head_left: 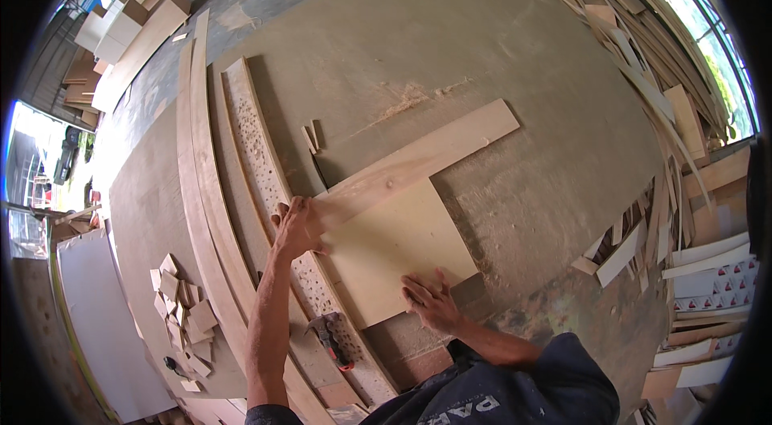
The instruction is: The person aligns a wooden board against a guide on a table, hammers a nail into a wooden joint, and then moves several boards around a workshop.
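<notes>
A pale plywood panel lies flat on the worktable in front of me. A long, narrow wooden plank runs along its far edge, the two meeting side by side. My left hand is at the panel's far left corner, thumb toward the panel and fingers over the rim of a long speckled strip. My right hand rests on the panel's near edge with its fingers spread flat. Just left of the panel, a claw hammer with a red and black handle lies across the speckled strip.
Long boards lie lengthwise at the left, beside a heap of small wood pieces. Small sticks and sawdust are on the large worktable beyond the plank. Stacked wood offcuts border its right side.
</notes>
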A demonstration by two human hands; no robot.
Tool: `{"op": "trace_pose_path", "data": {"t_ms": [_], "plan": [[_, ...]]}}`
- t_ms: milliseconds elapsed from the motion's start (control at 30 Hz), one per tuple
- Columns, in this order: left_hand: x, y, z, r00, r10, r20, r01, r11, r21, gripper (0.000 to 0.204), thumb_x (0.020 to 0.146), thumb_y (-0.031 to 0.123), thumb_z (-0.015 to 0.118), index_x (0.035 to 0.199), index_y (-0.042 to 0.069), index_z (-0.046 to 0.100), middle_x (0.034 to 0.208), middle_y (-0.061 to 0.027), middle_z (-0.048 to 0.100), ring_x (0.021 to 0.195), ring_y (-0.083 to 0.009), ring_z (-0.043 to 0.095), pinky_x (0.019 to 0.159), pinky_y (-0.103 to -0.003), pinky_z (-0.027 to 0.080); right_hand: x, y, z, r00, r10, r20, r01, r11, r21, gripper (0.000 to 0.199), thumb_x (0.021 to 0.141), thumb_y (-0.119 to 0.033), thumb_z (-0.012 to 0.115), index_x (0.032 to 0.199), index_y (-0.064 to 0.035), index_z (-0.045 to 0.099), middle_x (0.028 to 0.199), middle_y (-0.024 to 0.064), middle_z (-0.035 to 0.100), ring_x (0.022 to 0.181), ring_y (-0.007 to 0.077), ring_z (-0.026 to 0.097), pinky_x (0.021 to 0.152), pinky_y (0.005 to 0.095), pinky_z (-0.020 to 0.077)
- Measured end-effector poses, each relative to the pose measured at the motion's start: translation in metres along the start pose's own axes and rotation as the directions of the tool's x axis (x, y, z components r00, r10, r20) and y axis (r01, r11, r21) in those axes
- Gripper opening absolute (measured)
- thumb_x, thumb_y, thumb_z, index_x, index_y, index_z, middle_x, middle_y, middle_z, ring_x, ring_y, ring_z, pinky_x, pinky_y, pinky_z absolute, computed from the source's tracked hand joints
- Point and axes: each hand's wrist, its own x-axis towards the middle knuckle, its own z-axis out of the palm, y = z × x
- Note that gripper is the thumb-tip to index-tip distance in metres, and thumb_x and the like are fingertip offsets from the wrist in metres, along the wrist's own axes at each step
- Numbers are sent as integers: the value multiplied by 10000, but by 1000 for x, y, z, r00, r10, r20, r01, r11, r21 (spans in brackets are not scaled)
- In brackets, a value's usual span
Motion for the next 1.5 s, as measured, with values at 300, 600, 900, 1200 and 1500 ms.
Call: {"op": "trace_pose_path", "data": {"t_ms": [300, 600, 900, 1200, 1500], "plan": [[21, -16, 2, 1000, 0, -13, 0, 1000, 26, 1395, 229, 358, 965, 1470, 32, 419, 1425, -102, 403, 1235, -351, 373, 1040, -469, 306, 18, 5, 2, 1000, 17, 11, -18, 999, 46, 497, 822, -241, 716, 1287, -94, 616, 1534, 40, 395, 1456, 177, 309, 1191, 594, 75], [38, -44, 3, 997, 25, -71, -24, 1000, 7, 1379, 245, 361, 968, 1469, 34, 423, 1432, -106, 410, 1259, -364, 370, 1037, -482, 308, 39, 10, 10, 1000, -5, 10, 5, 999, 35, 500, 828, -286, 720, 1279, -95, 619, 1543, 39, 382, 1462, 173, 299, 1189, 608, 75], [49, -64, 7, 999, -8, -47, 8, 1000, -6, 1366, 272, 330, 981, 1467, -1, 410, 1495, -144, 355, 1363, -363, 296, 1122, -453, 270, 53, 11, 14, 1000, -17, 3, 17, 1000, 24, 511, 833, -280, 719, 1295, -88, 612, 1536, 55, 393, 1449, 184, 325, 1184, 624, 68], [62, -32, -13, 1000, -30, 8, 30, 998, 50, 1359, 274, 358, 963, 1480, 56, 415, 1487, -70, 369, 1279, -345, 360, 1059, -516, 292, 58, 21, 12, 1000, 20, -1, -20, 998, 52, 484, 844, -251, 713, 1291, -91, 620, 1524, 54, 412, 1446, 195, 336, 1187, 616, 65], [87, -52, -11, 996, -86, 30, 82, 990, 111, 1465, 268, 393, 990, 1532, 70, 326, 1577, -141, 288, 1440, -400, 228, 1151, -584, 204, 77, 26, 14, 1000, 8, 4, -8, 1000, -7, 493, 863, -290, 689, 1302, -85, 597, 1523, 42, 397, 1450, 190, 310, 1201, 616, 56]]}}
